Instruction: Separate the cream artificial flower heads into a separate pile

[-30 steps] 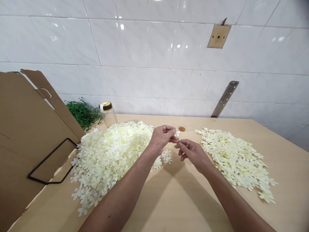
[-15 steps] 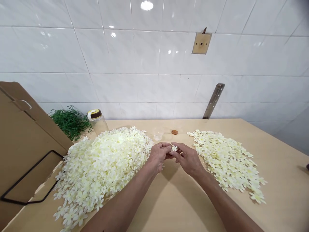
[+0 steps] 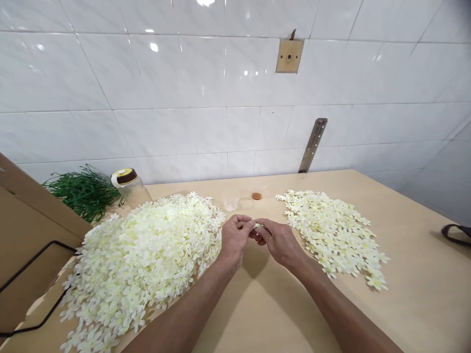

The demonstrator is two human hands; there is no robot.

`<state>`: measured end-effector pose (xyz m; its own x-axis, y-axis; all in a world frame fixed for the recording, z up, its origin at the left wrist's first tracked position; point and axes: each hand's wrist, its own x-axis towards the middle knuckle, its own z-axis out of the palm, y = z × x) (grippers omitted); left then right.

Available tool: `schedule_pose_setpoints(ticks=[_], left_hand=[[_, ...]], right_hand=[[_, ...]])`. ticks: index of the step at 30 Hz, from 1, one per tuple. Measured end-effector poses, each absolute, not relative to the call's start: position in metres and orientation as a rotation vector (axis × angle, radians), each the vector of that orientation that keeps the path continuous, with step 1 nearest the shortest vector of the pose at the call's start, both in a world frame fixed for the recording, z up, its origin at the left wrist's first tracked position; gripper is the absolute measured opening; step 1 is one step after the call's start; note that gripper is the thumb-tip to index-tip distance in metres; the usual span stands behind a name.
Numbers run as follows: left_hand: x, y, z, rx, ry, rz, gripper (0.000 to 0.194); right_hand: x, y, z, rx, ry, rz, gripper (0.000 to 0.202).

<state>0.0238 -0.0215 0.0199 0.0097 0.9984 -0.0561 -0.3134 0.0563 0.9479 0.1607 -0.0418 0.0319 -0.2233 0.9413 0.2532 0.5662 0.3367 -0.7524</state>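
Left hand [image 3: 234, 238] and right hand [image 3: 282, 240] pinch one flower [image 3: 258, 226]; one large heap [image 3: 147, 245] lies left of it, one smaller heap [image 3: 331, 230] right.

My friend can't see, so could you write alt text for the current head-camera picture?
A person's left hand and right hand pinch a small, partly hidden white flower over a table, between a big flower heap at left and a flatter flower spread at right.

Small flower [image 3: 258, 226]: mostly covered by left hand [image 3: 234, 236] and right hand [image 3: 283, 240] | bottle [image 3: 134, 192]: lower part hidden behind flower pile [image 3: 147, 245] | cardboard [image 3: 29, 220]: cut by left edge | dark strap [image 3: 446, 233]: cut by right edge
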Motion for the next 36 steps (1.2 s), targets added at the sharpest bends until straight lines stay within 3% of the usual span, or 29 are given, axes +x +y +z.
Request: schedule_pose_setpoints(ticks=[5,12,17,23,28,36], left_hand=[[0.024,-0.022,0.018,0.945,1.024,1.245,0.027],[0.023,-0.023,0.017,0.936,1.019,1.132,0.027],[0.026,-0.024,0.017,0.88,1.011,1.112,0.036],[0.024,-0.026,0.02,0.912,0.991,1.1,0.033],[0.016,-0.022,0.022,0.986,0.928,1.027,0.035],[0.014,-0.021,0.022,0.981,0.824,0.722,0.042]], right_hand=[[0.164,-0.04,0.02,-1.375,-1.848,0.709,0.034],[0.165,-0.04,0.013,-1.479,-2.068,0.351,0.041],[0.16,-0.039,0.014,-1.618,-1.929,0.093,0.032],[0.157,-0.042,0.019,-1.407,-1.93,0.384,0.025],[0.167,-0.044,0.027,-1.348,-1.871,0.695,0.047],[0.199,-0.044,0.046,-1.29,-1.874,1.093,0.04]])
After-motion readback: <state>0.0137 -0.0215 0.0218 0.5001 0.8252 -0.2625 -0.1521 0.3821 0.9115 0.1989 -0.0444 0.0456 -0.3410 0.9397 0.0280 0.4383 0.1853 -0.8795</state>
